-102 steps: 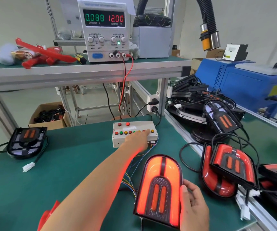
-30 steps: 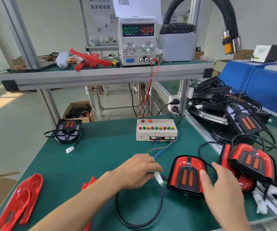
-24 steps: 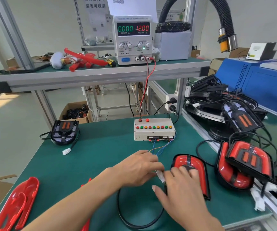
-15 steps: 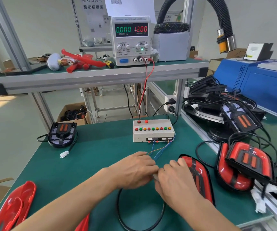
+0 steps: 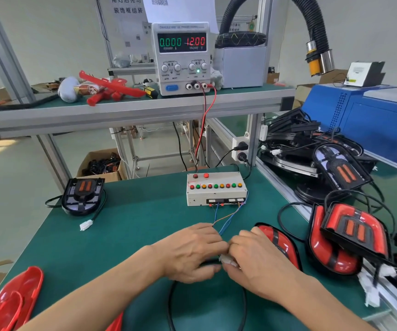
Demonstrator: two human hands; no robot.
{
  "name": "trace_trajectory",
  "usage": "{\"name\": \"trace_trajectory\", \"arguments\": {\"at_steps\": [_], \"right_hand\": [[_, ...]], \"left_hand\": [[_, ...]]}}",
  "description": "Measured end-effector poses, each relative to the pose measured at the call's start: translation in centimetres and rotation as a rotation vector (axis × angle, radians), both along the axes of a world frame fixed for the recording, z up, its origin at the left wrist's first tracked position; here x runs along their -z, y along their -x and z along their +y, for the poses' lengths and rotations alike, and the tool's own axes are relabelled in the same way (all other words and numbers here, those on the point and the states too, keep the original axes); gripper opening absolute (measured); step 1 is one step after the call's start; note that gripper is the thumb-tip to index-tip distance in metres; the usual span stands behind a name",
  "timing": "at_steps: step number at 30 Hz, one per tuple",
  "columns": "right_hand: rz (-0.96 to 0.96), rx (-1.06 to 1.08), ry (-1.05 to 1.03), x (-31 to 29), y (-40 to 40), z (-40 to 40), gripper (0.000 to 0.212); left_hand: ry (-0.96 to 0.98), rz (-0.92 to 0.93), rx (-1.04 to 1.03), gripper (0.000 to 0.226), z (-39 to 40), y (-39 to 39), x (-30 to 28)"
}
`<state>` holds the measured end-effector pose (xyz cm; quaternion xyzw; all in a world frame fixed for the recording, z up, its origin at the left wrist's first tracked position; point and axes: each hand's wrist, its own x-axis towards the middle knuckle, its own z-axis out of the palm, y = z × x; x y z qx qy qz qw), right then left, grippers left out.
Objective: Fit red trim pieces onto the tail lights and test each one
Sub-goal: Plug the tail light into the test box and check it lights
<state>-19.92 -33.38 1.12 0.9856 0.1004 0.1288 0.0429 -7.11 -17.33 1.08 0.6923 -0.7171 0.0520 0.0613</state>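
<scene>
A red-trimmed tail light (image 5: 280, 244) lies unlit on the green mat, partly hidden behind my right hand (image 5: 257, 261). Its black cable (image 5: 171, 302) loops toward me. My left hand (image 5: 190, 249) and my right hand meet at a white connector (image 5: 226, 260) and both pinch it. Thin coloured wires (image 5: 226, 223) run from the hands up to the beige test box (image 5: 216, 189) with its row of buttons. The power supply (image 5: 182, 58) on the shelf reads 0.000 A and 12.00 V.
Loose red trim pieces (image 5: 11, 302) lie at the mat's front left. An untrimmed black tail light (image 5: 83, 194) with a white plug sits at the back left. Finished red lights (image 5: 345, 237) and black housings (image 5: 312, 149) pile up on the right.
The tail light was lit while my left hand pressed the test box; now it is dark and lying on the mat. Both hands have come together on the white connector.
</scene>
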Motion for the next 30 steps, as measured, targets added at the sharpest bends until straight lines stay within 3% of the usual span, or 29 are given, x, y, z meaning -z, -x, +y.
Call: {"name": "trace_trajectory", "arguments": {"at_steps": [4, 19, 30], "right_hand": [[0.039, -0.016, -0.02, 0.3, 0.0, -0.7, 0.043], [0.141, -0.058, -0.051, -0.2, 0.1, -0.9, 0.038], [0.225, -0.037, -0.139, 1.3, 0.7, -1.3, 0.046]], "left_hand": [[0.03, -0.08, -0.012, 0.035, -0.3, -0.2, 0.3], [0.023, 0.058, 0.122, 0.022, -0.8, -0.8, 1.5], [-0.032, 0.036, 0.019, 0.03, 1.0, -2.3, 1.7]]}}
